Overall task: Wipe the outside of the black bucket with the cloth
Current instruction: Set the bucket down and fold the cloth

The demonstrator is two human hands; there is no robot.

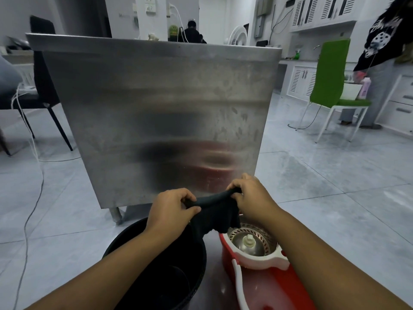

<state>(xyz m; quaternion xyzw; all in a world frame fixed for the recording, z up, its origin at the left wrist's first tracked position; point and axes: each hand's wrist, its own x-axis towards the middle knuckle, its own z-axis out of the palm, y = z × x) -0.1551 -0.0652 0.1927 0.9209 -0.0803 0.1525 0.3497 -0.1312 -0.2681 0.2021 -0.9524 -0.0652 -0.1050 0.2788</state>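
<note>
A dark cloth (213, 214) is stretched between both hands above the floor. My left hand (172, 209) pinches its left end and my right hand (250, 195) grips its right end; the loose part hangs down. The black bucket (125, 238) stands upright on the tiles below my left forearm, its far-left rim showing and most of its opening covered by my arm. The cloth hangs just above the bucket's right rim; I cannot tell if it touches.
A red mop bucket (279, 285) with a white spinner basket (250, 242) stands right of the black bucket. A steel cabinet panel (156, 108) rises directly ahead. A white cable (38, 180) trails on the left floor. A green chair (330, 86) and a standing person (384, 41) are at right.
</note>
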